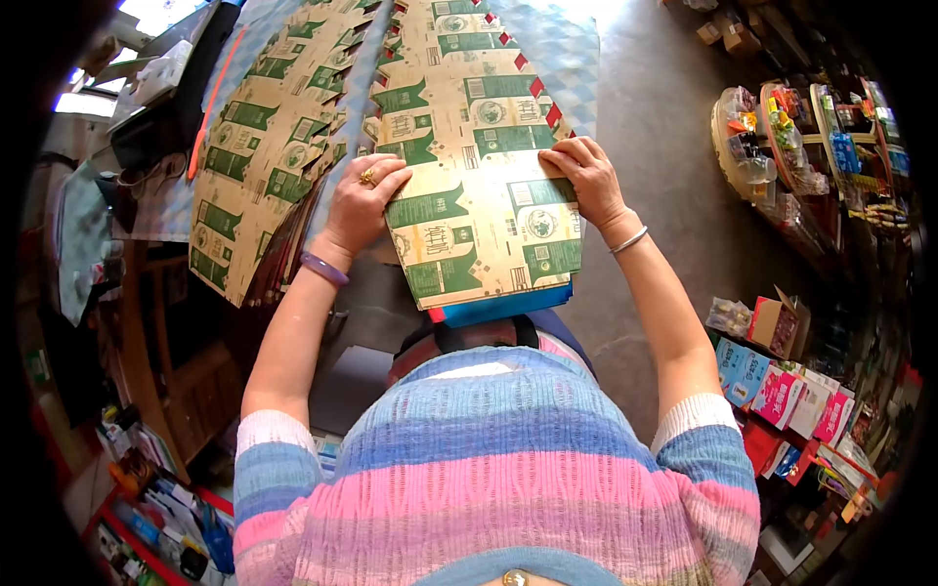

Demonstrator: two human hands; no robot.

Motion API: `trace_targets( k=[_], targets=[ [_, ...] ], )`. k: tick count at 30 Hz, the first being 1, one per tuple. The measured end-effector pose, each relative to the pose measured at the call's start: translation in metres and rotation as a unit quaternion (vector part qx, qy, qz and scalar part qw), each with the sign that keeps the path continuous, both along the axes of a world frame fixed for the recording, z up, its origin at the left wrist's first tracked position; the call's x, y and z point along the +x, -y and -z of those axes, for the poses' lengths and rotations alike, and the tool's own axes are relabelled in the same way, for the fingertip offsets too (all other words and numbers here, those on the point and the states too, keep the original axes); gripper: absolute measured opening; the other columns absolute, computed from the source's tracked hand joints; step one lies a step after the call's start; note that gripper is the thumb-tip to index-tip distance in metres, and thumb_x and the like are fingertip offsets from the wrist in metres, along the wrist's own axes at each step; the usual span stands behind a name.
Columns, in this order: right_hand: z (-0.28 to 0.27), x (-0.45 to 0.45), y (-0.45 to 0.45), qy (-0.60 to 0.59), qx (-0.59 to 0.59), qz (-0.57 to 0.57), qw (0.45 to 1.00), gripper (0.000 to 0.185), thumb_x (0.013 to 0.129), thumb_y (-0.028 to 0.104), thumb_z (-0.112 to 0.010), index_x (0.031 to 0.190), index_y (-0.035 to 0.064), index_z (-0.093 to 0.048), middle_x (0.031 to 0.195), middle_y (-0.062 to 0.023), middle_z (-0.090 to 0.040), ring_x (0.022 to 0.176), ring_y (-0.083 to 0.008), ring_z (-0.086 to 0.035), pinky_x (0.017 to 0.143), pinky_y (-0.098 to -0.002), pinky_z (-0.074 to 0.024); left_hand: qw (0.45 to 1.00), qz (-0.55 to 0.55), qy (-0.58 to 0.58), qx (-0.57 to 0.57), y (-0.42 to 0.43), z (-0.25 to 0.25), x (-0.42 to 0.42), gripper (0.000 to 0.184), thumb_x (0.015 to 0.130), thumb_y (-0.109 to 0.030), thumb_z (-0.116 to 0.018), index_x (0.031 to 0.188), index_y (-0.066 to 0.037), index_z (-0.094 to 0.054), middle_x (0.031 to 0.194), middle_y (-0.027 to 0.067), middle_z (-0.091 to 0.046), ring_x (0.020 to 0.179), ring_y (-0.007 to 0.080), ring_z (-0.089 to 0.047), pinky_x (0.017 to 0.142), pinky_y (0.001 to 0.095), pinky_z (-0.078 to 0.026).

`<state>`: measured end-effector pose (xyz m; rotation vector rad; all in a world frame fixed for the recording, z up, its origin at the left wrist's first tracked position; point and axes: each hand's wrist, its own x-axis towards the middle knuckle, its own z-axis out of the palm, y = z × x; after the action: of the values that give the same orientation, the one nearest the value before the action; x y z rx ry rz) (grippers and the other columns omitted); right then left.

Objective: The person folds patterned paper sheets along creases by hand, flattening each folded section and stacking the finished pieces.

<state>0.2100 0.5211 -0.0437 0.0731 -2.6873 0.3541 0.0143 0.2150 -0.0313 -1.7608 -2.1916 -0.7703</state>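
A long row of overlapping tan printed sheets (pixel 479 127) with green label designs runs away from me. Its near end reaches over a blue edge (pixel 508 305) close to my body. My left hand (pixel 365 200), with a gold ring and a purple bangle, grips the row's left edge, fingers curled on top. On the opposite edge, my right hand (pixel 589 179), with a silver bangle, has its fingertips bent over the sheets. Both thumbs are mostly hidden. A second fanned row of similar sheets (pixel 264 127) lies to the left of my left hand.
A blue-and-white checked cloth (pixel 562 63) shows beneath the rows. Round-ended racks of packaged goods (pixel 772 137) stand at the right. Lower right are pink boxes (pixel 779 395) and an open carton (pixel 777 327). A wooden cabinet (pixel 200 386) stands at the left.
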Motion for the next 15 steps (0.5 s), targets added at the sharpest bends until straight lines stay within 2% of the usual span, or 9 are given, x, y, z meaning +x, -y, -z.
trace_targets(
  k=[7,15],
  targets=[
    [0.000,-0.006,-0.001,-0.008,-0.005,-0.001,1.000,0.030,0.070,0.008,-0.069,0.099,0.0160,-0.069,0.094,-0.0010,-0.060,0.090,-0.0228,-0.060,0.082,-0.0338,-0.0528,0.998,-0.025,0.048,-0.026,0.002,0.002,0.005,0.027,0.077,-0.012,-0.065,0.104,-0.008,-0.069,0.100,0.0056,-0.067,0.099,0.0279,-0.059,0.093,0.0391,-0.047],
    [0.001,-0.014,-0.005,0.002,-0.135,0.000,0.991,0.026,0.068,0.009,-0.074,0.094,0.0125,-0.074,0.089,-0.0029,-0.061,0.087,-0.0239,-0.058,0.078,-0.0337,-0.0523,0.989,-0.045,0.138,-0.020,0.001,0.003,0.002,0.024,0.077,-0.010,-0.067,0.100,-0.010,-0.070,0.093,0.0060,-0.067,0.095,0.0285,-0.061,0.087,0.0383,-0.050]
  ],
)
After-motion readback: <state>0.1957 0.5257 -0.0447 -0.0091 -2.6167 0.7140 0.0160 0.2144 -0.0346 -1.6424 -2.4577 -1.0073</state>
